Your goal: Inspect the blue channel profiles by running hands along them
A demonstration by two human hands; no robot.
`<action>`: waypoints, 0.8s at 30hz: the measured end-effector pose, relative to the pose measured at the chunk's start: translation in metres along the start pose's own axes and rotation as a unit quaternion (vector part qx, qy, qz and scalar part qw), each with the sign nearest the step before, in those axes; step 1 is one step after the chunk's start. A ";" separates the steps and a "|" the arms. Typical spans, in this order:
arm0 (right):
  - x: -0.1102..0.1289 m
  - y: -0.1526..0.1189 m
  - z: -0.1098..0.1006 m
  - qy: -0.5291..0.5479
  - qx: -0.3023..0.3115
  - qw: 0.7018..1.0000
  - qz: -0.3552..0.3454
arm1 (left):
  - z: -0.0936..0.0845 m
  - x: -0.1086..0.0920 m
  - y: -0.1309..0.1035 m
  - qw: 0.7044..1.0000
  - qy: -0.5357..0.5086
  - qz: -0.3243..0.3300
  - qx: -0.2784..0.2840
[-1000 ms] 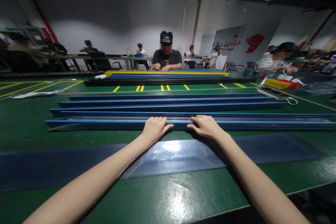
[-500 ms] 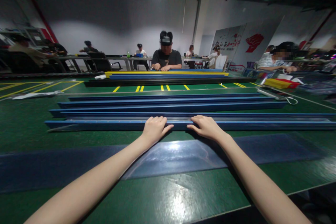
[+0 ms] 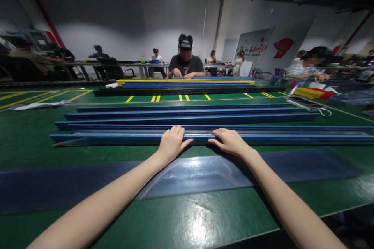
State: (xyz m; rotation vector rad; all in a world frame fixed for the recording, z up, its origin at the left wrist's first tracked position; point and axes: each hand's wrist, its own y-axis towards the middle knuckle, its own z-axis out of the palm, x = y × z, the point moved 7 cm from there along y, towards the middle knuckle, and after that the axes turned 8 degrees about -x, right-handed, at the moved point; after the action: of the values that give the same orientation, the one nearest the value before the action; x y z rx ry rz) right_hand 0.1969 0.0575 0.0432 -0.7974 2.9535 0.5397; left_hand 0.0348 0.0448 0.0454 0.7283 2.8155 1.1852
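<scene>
I'm seeing just one camera at work, riding on a person's head and facing forward and down across the green table (image 3: 198, 206). It is looking closely over the left hand (image 3: 172, 142) and right hand (image 3: 230, 140), while its wide view is reaching past a co-worker (image 3: 186, 64) opposite to the far wall (image 3: 117, 19).

Front rail (image 3: 263, 140) cut off right; fingers (image 3: 176, 129) seemingly part-hidden.

A display board (image 3: 300, 33) bears a red fist emblem (image 3: 283, 48); the lettering (image 3: 251, 49) beside it is too blurred to read.
</scene>
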 end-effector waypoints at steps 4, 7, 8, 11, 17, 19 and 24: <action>0.000 0.000 0.000 0.001 0.003 1.000 0.003 | 0.001 0.000 0.000 1.000 -0.004 -0.002 -0.001; 0.000 0.000 0.000 0.004 0.001 1.000 0.001 | 0.002 0.001 0.000 1.000 -0.005 -0.005 0.001; 0.000 0.000 0.000 0.004 0.001 1.000 0.001 | 0.002 0.001 -0.001 1.000 -0.006 -0.005 0.002; 0.001 0.000 -0.001 0.007 0.005 1.000 0.002 | 0.002 0.001 -0.001 1.000 -0.012 -0.005 0.003; 0.001 0.000 -0.002 0.011 0.020 1.000 0.011 | 0.002 0.001 -0.001 1.000 -0.014 -0.008 0.010; 0.001 0.001 -0.001 0.010 0.015 1.000 0.007 | 0.001 0.001 0.000 1.000 -0.012 -0.008 0.013; 0.001 0.001 0.001 0.004 0.005 1.000 0.000 | -0.001 0.002 0.000 1.000 -0.025 -0.013 0.008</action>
State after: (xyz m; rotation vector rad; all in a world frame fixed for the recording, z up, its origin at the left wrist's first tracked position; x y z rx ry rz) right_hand 0.1961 0.0580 0.0428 -0.8017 2.9603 0.5232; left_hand 0.0333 0.0450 0.0463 0.7107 2.7880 1.1265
